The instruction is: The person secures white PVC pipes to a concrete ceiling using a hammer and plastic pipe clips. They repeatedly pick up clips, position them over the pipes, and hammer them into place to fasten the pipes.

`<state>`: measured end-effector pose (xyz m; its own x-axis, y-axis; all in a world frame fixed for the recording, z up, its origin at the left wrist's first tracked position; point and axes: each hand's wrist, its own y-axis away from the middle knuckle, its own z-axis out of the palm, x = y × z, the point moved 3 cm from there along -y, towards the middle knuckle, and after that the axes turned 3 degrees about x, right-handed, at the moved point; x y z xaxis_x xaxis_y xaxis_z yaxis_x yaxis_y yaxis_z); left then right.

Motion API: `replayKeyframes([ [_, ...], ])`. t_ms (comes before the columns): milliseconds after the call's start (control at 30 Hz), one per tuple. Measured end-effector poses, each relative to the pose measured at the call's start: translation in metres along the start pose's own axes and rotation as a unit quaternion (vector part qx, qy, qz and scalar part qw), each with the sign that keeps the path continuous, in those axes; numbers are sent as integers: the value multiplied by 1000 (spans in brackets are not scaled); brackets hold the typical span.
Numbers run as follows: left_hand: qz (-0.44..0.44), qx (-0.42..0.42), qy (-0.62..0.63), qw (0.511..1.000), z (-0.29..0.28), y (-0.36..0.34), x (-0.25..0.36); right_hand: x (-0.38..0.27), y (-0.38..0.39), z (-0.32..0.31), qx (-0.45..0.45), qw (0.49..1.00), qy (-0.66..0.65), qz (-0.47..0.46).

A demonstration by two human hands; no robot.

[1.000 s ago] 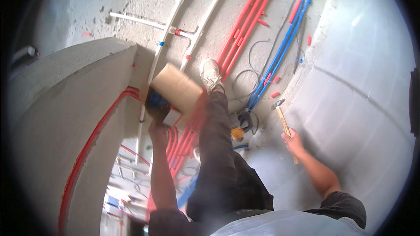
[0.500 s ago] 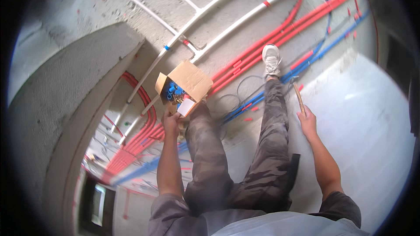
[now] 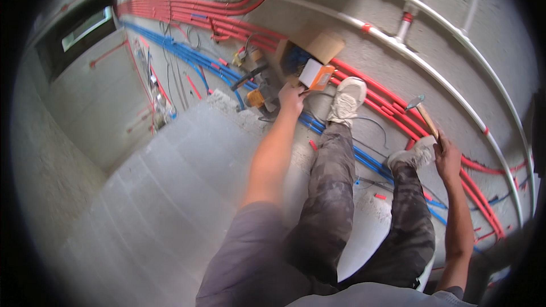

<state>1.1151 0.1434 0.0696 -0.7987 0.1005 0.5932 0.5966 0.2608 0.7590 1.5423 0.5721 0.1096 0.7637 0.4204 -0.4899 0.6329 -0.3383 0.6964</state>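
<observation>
My left hand [image 3: 291, 99] is closed on the near side of an open cardboard box [image 3: 326, 46]. Blue fittings [image 3: 297, 58] show in the box's shadowed inside, and a small white and orange carton [image 3: 316, 74] sticks up at its near edge, close to my fingers. Whether my fingers also touch the carton, I cannot tell. On the right, my right hand [image 3: 447, 154] is wrapped round the wooden handle of a hammer [image 3: 426, 118]. Its metal head points up and away from me, above the red pipes.
Red pipes [image 3: 227, 10], blue pipes [image 3: 187, 51] and white pipes [image 3: 438, 59] run across the concrete floor around my shoes [image 3: 348, 99]. A yellow and black power tool [image 3: 256, 98] lies left of the box. A smooth grey surface [image 3: 170, 193] fills the lower left; a dark doorway [image 3: 54, 51] stands beyond.
My view and body have turned to the left, so pipes and doorway have shifted. The box stays in my left hand and the hammer in my right. My second shoe has come into view.
</observation>
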Motion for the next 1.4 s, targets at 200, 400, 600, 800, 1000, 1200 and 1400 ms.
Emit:
replayKeyframes([
  [200, 89, -3, -60, 994, -18, -68, 4, -63, -120, 28, 0, 986, 81, -147],
  [400, 172, 23, -118, 978, -82, -164, 92, -103, -176, 102, -112, 970, 153, -154],
  [600, 514, 209, -345, 757, -26, -312, 282, -277, -262, 106, 105, 913, 53, -390],
  [800, 478, 200, -406, 753, 129, -443, 412, -425, -431, 128, 270, 872, 153, -380],
  [1000, 486, 201, -515, 677, 122, -574, 494, -441, -461, 158, 240, 872, 256, -342],
  [1200, 454, 198, -547, 675, 140, -644, 527, -439, -463, 155, 248, 878, 240, -332],
  [1400, 423, -4, -487, 764, 138, -713, 486, -423, -456, 157, 278, 857, 311, -302],
])
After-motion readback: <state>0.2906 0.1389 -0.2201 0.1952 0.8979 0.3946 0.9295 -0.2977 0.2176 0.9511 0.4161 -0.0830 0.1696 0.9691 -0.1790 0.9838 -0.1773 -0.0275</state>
